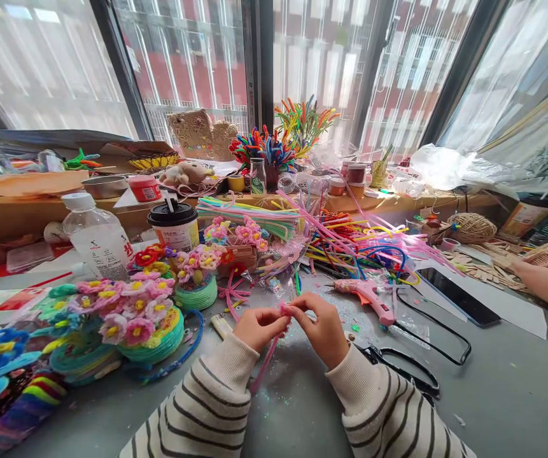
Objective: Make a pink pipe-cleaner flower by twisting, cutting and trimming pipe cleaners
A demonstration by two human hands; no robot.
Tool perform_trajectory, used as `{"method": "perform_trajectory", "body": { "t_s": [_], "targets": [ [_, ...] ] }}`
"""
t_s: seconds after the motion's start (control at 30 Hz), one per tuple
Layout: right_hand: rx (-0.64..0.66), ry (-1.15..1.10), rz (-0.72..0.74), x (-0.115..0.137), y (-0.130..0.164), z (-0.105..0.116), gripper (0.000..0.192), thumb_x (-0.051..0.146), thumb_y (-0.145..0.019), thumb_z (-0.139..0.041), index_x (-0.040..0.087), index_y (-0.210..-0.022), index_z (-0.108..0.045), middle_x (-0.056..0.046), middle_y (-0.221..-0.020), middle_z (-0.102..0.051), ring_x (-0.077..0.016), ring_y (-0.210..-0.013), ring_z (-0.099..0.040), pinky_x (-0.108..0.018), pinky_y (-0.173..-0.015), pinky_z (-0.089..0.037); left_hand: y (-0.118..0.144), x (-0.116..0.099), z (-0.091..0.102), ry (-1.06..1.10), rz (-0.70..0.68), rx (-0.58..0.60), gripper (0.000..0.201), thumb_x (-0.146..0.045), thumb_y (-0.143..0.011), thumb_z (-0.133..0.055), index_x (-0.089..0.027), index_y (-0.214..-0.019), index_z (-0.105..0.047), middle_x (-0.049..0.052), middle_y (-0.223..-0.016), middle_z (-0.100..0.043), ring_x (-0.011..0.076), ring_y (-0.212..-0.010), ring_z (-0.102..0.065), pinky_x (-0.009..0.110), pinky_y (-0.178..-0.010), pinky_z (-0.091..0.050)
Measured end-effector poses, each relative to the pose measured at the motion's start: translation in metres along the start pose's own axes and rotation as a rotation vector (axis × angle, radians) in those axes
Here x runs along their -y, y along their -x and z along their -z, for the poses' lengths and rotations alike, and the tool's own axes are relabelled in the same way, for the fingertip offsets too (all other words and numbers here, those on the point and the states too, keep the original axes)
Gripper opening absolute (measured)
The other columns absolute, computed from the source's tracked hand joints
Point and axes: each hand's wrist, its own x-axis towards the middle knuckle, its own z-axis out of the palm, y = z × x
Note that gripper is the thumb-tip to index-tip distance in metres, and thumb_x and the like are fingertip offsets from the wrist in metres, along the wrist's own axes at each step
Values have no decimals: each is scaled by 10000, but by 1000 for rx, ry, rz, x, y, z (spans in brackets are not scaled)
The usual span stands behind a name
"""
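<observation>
Together, the left hand [258,326] and right hand [320,329] pinch a pink pipe cleaner [268,356] between their fingertips, just above the grey bench [493,394]. Both hands are closed narrowly on its top end. A pink glue gun [366,295] lies just right of them, black scissors [400,366] beside the right wrist, and yarn flower pots [152,324] to the left. The pipe cleaner hangs down-left from the fingertips, its long axis slanting toward the striped left sleeve [207,407].
</observation>
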Motion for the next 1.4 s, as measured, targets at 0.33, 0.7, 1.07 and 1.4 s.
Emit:
{"method": "perform_trajectory", "body": {
  "t_s": [0.33, 0.7, 1.07, 1.4],
  "targets": [
    [91, 354, 185, -5, 2, -3, 128, 274, -718, -455, 165, -781, -476, -48, -739, -484, -167, -720, -429, -279, -645, -352, 4, -2, 0, 77, -24, 11, 201, -294, -550, -576, -111, -628, -599, 4, -456, -564, 117, -434, -524, 244, -478, -431],
    [182, 795, 339, -5, -2, 0, 182, 223, -793, -307, 158, -701, -451, -48, -708, -462, -163, -680, -394, -270, -611, -337, 6, -9, -1, 35, -8, 228, 311, -422, -574, -517, -123, -494, -489, -23, -385, -491, 71, -338, -445, 190, -382, -357],
    [172, 794, 394, -15, -2, -6, 177, 146, -788, -317, 141, -683, -459, -46, -670, -460, -153, -652, -397, -254, -581, -350, 1, 10, -6, -125, -172, -15, 227, -311, -588, -513, -108, -644, -597, 43, -529, -585, 142, -462, -543, 270, -478, -446],
    [167, 833, 397, -15, -1, -5, 174, 129, -779, -329, 137, -662, -457, -47, -660, -455, -157, -640, -387, -269, -584, -347, 3, 7, -3, -319, -354, -25, 173, -249, -644, -465, -164, -600, -609, 8, -469, -575, 115, -385, -536, 205, -426, -411]
  ]
}}
